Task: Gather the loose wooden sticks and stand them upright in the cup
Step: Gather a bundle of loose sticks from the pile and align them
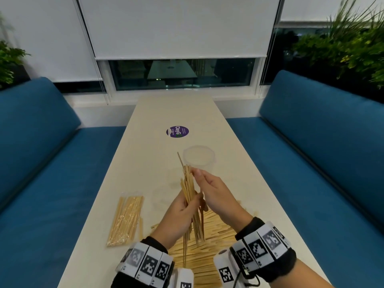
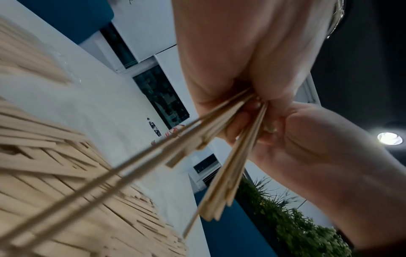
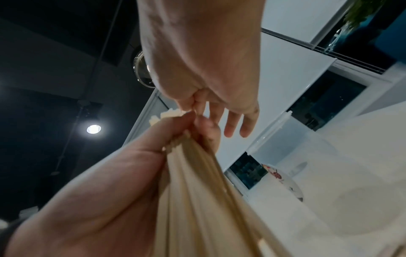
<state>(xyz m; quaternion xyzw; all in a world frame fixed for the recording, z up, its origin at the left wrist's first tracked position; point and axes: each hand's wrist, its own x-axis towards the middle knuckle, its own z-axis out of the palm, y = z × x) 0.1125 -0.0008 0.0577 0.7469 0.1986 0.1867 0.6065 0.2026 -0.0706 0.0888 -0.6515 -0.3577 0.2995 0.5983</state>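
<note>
My left hand grips a bundle of sticks mid-length, its long axis near upright, tips leaning away from me. My right hand pinches their upper ends. The cup stands just beyond, mid-desk, nearer my right hand.

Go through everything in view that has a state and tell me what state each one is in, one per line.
bundle of sticks: held roughly upright above the table, not yet in the cup.
left hand: grips the bundle at its middle.
right hand: fingertips pinch the bundle near its top.
clear cup: upright on the table, no sticks in it.
loose pile of sticks: lying flat, scattered.
bagged sticks: lying flat in a clear wrapper.
roller blind: lowered most of the way.
</note>
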